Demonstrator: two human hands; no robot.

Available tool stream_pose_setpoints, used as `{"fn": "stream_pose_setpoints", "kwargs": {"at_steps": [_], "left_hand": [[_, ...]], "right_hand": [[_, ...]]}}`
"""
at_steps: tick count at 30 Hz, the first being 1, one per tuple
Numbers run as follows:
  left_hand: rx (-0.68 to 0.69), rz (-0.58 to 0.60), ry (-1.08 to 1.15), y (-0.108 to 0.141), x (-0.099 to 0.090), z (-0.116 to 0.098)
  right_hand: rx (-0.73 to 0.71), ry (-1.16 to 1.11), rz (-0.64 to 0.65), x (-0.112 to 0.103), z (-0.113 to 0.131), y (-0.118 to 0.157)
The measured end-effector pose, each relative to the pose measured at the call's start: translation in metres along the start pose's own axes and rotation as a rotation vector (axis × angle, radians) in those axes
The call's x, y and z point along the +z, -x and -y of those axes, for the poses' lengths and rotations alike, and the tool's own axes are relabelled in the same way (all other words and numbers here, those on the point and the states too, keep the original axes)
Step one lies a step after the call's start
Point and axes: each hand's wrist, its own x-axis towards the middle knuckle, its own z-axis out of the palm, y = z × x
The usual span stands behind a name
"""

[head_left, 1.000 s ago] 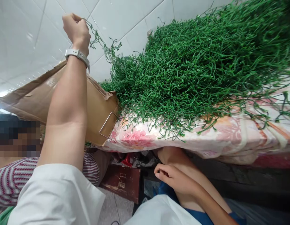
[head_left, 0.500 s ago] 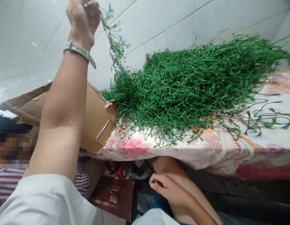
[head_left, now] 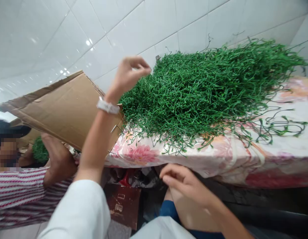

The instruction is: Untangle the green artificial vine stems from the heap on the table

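A big tangled pile of thin green plant-like stems with small tips lies on a flowered tablecloth. My left hand, with a pale watch band at the wrist, is raised by the pile's left end, partly in front of it. Its thumb and fingers meet in a pinch, a little blurred, and whatever may be between them does not show. Below the table edge my right hand hovers by my bare knee, its fingers loosely curled with nothing visible in them.
Left of the pile a cardboard sheet stands tilted, with a bent wire at its edge. Beyond it sits a person in a striped shirt, near a green clump. Tiled wall behind; dark red box below.
My left hand has come down and right towards the pile; the stems that hung from it no longer show there. My right hand has risen slightly. More of the person on the left shows.
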Motion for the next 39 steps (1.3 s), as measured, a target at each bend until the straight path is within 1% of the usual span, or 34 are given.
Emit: {"fn": "stream_pose_setpoints", "kwargs": {"at_steps": [1,2,3,4,5,7,8,10,12,13,15,16,17,19,20,21,23,24,26,28,30,32,34,36,37,39], "left_hand": [[0.025,-0.041,0.023,0.028,0.023,0.002],[0.05,-0.105,0.045,0.055,0.046,0.003],[0.073,-0.181,0.056,0.082,0.068,0.004],[0.116,-0.298,0.071,0.106,0.089,0.003],[0.124,-0.383,0.078,0.128,0.108,0.001],[0.097,-0.483,0.088,0.159,0.135,-0.006],[0.089,-0.5,0.082,0.169,0.144,-0.009],[0.087,-0.514,0.072,0.181,0.15,-0.015],[0.12,-0.491,0.047,0.188,0.144,-0.018],[0.152,-0.462,0.03,0.19,0.138,-0.017],[0.202,-0.4,0.026,0.193,0.121,-0.011],[0.195,-0.395,0.048,0.192,0.113,-0.005],[0.159,-0.405,0.079,0.191,0.105,0.003],[0.034,-0.44,0.096,0.183,0.092,0.022],[-0.016,-0.413,0.046,0.178,0.089,0.033],[-0.028,-0.357,-0.029,0.172,0.086,0.045],[0.013,-0.226,-0.139,0.161,0.086,0.067],[0.023,-0.206,-0.158,0.157,0.087,0.077],[0.007,-0.253,-0.151,0.154,0.087,0.095],[-0.039,-0.374,-0.128,0.157,0.083,0.11],[-0.121,-0.489,-0.126,0.161,0.074,0.122],[-0.216,-0.555,-0.135,0.165,0.063,0.134],[-0.296,-0.557,-0.154,0.168,0.053,0.144],[-0.347,-0.509,-0.182,0.17,0.047,0.152],[-0.354,-0.469,-0.197,0.17,0.045,0.154],[-0.32,-0.386,-0.219,0.17,0.046,0.152]], "right_hand": [[-0.068,-0.026,-0.083,-0.011,0.023,-0.01],[-0.126,-0.001,-0.206,-0.023,0.045,-0.023],[-0.171,0.058,-0.334,-0.034,0.064,-0.039],[-0.199,0.14,-0.442,-0.044,0.08,-0.057],[-0.2,0.264,-0.492,-0.052,0.092,-0.077],[-0.118,0.595,-0.553,-0.064,0.105,-0.118],[-0.054,0.739,-0.535,-0.068,0.108,-0.136],[0.043,0.891,-0.41,-0.071,0.108,-0.165],[0.069,0.901,-0.269,-0.07,0.105,-0.178],[0.059,0.888,-0.227,-0.069,0.102,-0.18],[0.034,0.877,-0.204,-0.067,0.098,-0.175],[0.019,0.876,-0.202,-0.065,0.096,-0.17],[-0.006,0.877,-0.201,-0.063,0.093,-0.164],[-0.095,0.882,-0.183,-0.057,0.09,-0.149],[-0.16,0.879,-0.164,-0.054,0.088,-0.141],[-0.23,0.867,-0.143,-0.051,0.087,-0.134],[-0.34,0.828,-0.121,-0.045,0.086,-0.119],[-0.371,0.807,-0.126,-0.044,0.086,-0.112],[-0.386,0.781,-0.173,-0.044,0.085,-0.097],[-0.364,0.76,-0.229,-0.046,0.085,-0.08],[-0.333,0.724,-0.285,-0.049,0.085,-0.062],[-0.297,0.649,-0.307,-0.051,0.084,-0.044],[-0.274,0.515,-0.299,-0.052,0.081,-0.027],[-0.272,0.347,-0.283,-0.053,0.077,-0.015],[-0.28,0.264,-0.284,-0.054,0.074,-0.012],[-0.295,0.13,-0.309,-0.055,0.069,-0.01]]}}
